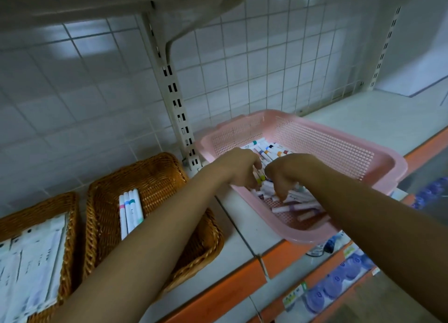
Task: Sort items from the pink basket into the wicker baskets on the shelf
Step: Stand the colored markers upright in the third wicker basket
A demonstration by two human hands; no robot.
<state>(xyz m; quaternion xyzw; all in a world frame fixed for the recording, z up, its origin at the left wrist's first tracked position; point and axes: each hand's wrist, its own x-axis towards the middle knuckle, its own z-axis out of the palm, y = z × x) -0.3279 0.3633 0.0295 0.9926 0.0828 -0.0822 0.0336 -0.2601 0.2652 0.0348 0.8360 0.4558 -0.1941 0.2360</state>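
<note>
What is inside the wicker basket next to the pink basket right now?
Four white markers with coloured bands lie side by side in the wicker basket, near its left wall. The left forearm crosses its front right part, so anything lying there is hidden.

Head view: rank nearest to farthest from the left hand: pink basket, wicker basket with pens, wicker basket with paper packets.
1. Pink basket, under the left hand, which holds markers.
2. Wicker basket with pens, to its left.
3. Wicker basket with paper packets, far left.

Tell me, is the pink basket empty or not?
Not empty. Many markers lie loose on the floor of the pink basket.
</note>
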